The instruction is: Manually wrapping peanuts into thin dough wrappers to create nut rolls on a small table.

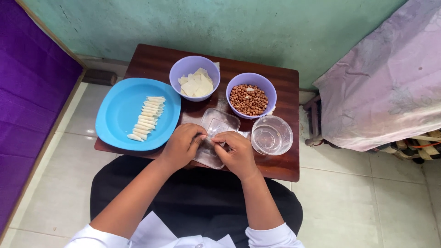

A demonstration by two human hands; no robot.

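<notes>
The left hand (183,146) and the right hand (235,151) are meeting over a clear rectangular plastic tray (215,124) at the near edge of the small dark wooden worktop (285,82), fingers curled in and pinching a small pale wrapper piece (209,139) between them; the piece is too small to tell its shape. The tray is overhanging nothing, but the hands are working right at the 6 o'clock edge, with the person's dark lap just below. At 9 o'clock from the hands a blue plate (115,110) is jutting past the worktop's left edge, carrying a row of rolled pale sticks (147,117) lying side by side. At 12 o'clock a lilac bowl of flat pale wrapper squares (196,83) is standing, and at 1 o'clock a second lilac bowl of peanuts (248,99) is sitting just beside it. At 3 o'clock a clear bowl of water (271,134) is resting near the right edge, close to the right hand. Little bare wood is showing between the dishes; the widest free strip is lying along the far right corner. The worktop is standing on pale floor tiles (367,202) against a green wall (206,23), with a purple panel (27,92) at the left and a cloth-draped bed (386,78) at the right.
</notes>
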